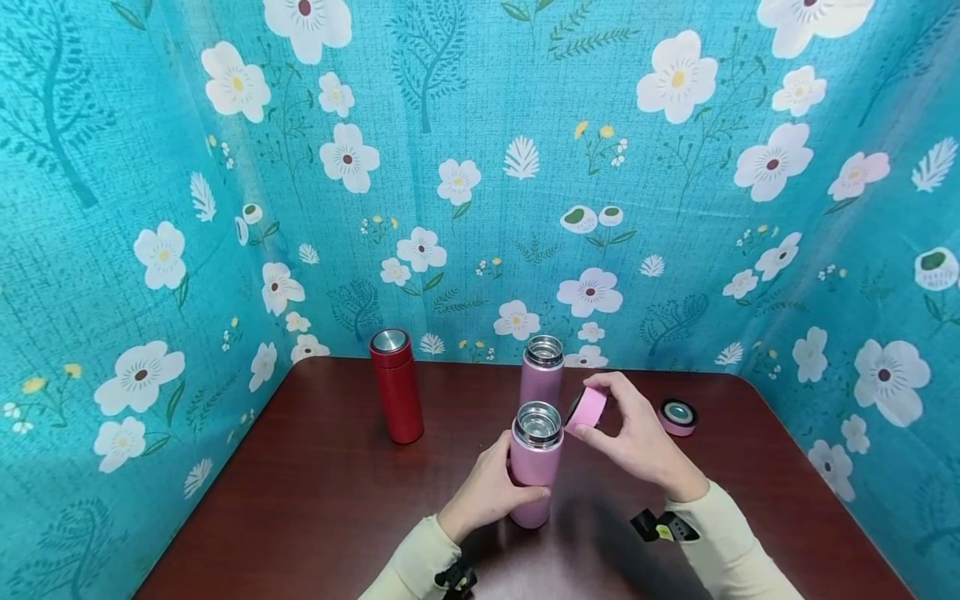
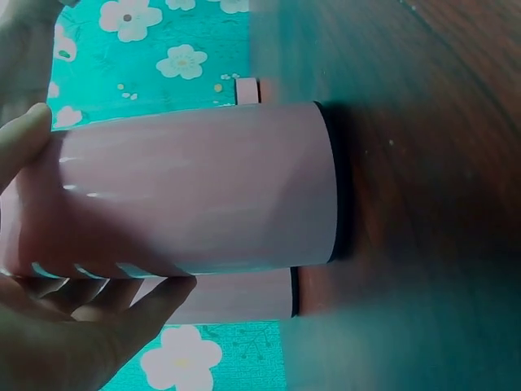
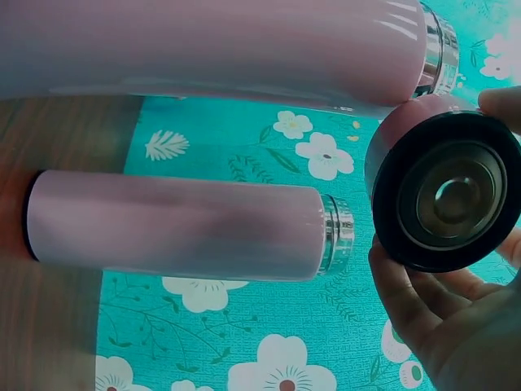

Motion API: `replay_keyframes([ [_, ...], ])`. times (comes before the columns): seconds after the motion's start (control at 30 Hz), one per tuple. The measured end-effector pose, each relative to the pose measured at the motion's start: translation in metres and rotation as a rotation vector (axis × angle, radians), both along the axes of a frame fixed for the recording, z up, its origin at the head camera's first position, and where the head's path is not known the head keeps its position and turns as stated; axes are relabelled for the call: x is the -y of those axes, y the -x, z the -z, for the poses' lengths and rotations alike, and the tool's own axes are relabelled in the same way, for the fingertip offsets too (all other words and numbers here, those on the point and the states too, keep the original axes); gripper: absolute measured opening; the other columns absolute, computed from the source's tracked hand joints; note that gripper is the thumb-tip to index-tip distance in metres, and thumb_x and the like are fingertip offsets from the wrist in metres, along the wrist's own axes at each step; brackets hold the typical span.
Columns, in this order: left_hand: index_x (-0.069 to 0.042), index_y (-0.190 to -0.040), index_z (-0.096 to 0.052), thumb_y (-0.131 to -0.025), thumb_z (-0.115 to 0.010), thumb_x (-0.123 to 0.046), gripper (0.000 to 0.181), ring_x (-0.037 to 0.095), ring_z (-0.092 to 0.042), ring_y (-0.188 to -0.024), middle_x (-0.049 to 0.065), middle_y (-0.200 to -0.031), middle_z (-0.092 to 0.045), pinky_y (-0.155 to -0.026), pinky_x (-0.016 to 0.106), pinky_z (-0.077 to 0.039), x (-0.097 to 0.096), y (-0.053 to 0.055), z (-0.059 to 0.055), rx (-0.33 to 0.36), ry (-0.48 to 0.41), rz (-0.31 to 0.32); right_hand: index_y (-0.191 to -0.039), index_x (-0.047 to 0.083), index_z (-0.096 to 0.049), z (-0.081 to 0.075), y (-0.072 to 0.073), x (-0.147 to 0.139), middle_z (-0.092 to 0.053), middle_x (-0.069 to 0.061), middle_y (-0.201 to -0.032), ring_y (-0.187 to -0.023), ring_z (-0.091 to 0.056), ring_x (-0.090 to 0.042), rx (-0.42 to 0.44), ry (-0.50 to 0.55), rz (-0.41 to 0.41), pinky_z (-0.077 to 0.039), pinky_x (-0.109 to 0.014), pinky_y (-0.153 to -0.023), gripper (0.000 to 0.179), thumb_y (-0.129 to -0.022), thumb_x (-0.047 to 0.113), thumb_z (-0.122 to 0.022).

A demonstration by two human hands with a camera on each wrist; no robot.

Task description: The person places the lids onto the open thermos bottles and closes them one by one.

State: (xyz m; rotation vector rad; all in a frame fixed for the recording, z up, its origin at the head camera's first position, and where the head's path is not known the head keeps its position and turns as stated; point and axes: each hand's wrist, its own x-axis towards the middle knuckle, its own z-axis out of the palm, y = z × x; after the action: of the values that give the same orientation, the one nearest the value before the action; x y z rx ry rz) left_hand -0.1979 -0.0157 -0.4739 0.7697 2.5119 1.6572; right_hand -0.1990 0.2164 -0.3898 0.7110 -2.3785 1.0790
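A pink thermos bottle (image 1: 536,467) with a bare steel mouth stands upright near the middle of the table. Fingers and thumb of my left hand (image 1: 491,492) wrap round its body, as the left wrist view also shows. My right hand (image 1: 637,433) pinches a pink lid (image 1: 587,408), tilted on its side, just right of the bottle's mouth. In the right wrist view the black-rimmed underside of the lid (image 3: 444,195) faces the camera. Behind the held bottle stands a second lidless pink thermos (image 1: 542,375), partly hidden by it in the head view.
A red thermos (image 1: 397,392) with a steel-topped cap stands at the back left of the dark wooden table (image 1: 322,500). Another pink lid (image 1: 678,416) lies underside up on the right, beyond my right wrist. Flowered teal cloth (image 1: 480,208) hangs behind and at both sides.
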Motion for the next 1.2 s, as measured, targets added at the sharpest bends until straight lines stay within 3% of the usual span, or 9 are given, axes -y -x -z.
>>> replay_keyframes([
  [0.13, -0.023, -0.134, -0.040, -0.071, -0.084, -0.030, 0.078, 0.008, -0.056, -0.101, -0.009, -0.120, -0.055, -0.086, 0.032, -0.049, 0.001, 0.000, -0.001, 0.004, 0.012, 0.013, -0.128, 0.017, -0.053, -0.003, -0.002, -0.001, -0.052, 0.004, -0.118, -0.102, -0.047, -0.008, -0.028, -0.037, 0.007, -0.048, -0.025, -0.078, 0.064, -0.072, 0.016, -0.083],
  [0.23, -0.024, -0.135, -0.039, -0.071, -0.083, -0.032, 0.078, 0.008, -0.055, -0.102, -0.009, -0.120, -0.054, -0.086, 0.031, -0.049, 0.002, 0.000, 0.001, 0.002, 0.021, 0.022, -0.125, 0.018, -0.054, -0.005, -0.005, -0.001, -0.053, 0.003, -0.118, -0.103, -0.047, -0.008, -0.041, -0.027, 0.008, -0.049, -0.026, -0.077, 0.062, -0.071, 0.014, -0.083],
  [0.37, -0.023, -0.136, -0.039, -0.071, -0.082, -0.037, 0.079, 0.008, -0.055, -0.103, -0.008, -0.121, -0.053, -0.086, 0.028, -0.050, 0.005, 0.001, 0.004, 0.008, 0.026, 0.046, -0.117, 0.009, -0.054, -0.017, -0.015, 0.005, -0.054, -0.006, -0.113, -0.098, -0.047, -0.012, -0.063, 0.020, -0.005, -0.049, -0.023, -0.071, 0.058, -0.067, 0.005, -0.083],
  [0.53, -0.022, -0.137, -0.039, -0.072, -0.082, -0.031, 0.078, 0.011, -0.057, -0.107, -0.005, -0.123, -0.051, -0.084, 0.025, -0.050, 0.012, 0.004, 0.004, 0.063, -0.006, 0.102, -0.111, -0.004, -0.051, -0.039, -0.028, 0.012, -0.054, -0.017, -0.111, -0.101, -0.049, -0.015, -0.058, 0.073, -0.029, -0.047, -0.014, -0.078, 0.054, -0.066, -0.004, -0.081],
  [0.63, -0.022, -0.135, -0.040, -0.074, -0.081, -0.027, 0.074, 0.013, -0.058, -0.108, -0.004, -0.123, -0.051, -0.083, 0.025, -0.051, 0.015, 0.005, 0.004, 0.089, -0.005, 0.137, -0.112, -0.007, -0.051, -0.044, -0.030, 0.012, -0.053, -0.020, -0.114, -0.105, -0.048, -0.016, -0.048, 0.090, -0.050, -0.047, -0.013, -0.081, 0.053, -0.067, -0.007, -0.079],
  [0.8, -0.024, -0.135, -0.041, -0.076, -0.080, -0.028, 0.071, 0.014, -0.057, -0.108, -0.005, -0.124, -0.052, -0.083, 0.025, -0.051, 0.017, 0.007, 0.005, 0.095, 0.016, 0.152, -0.114, -0.006, -0.057, -0.046, -0.029, 0.011, -0.051, -0.023, -0.119, -0.109, -0.047, -0.016, -0.075, 0.096, -0.082, -0.047, -0.013, -0.082, 0.050, -0.068, -0.009, -0.077],
  [1.2, -0.021, -0.132, -0.045, -0.077, -0.079, -0.025, 0.065, 0.014, -0.061, -0.103, -0.001, -0.122, -0.055, -0.080, 0.027, -0.053, 0.022, 0.011, 0.004, 0.086, -0.009, 0.181, -0.100, -0.006, -0.056, -0.043, -0.029, 0.018, -0.049, -0.026, -0.115, -0.106, -0.051, -0.018, -0.046, 0.225, -0.182, -0.051, -0.020, -0.081, 0.041, -0.065, -0.017, -0.075],
])
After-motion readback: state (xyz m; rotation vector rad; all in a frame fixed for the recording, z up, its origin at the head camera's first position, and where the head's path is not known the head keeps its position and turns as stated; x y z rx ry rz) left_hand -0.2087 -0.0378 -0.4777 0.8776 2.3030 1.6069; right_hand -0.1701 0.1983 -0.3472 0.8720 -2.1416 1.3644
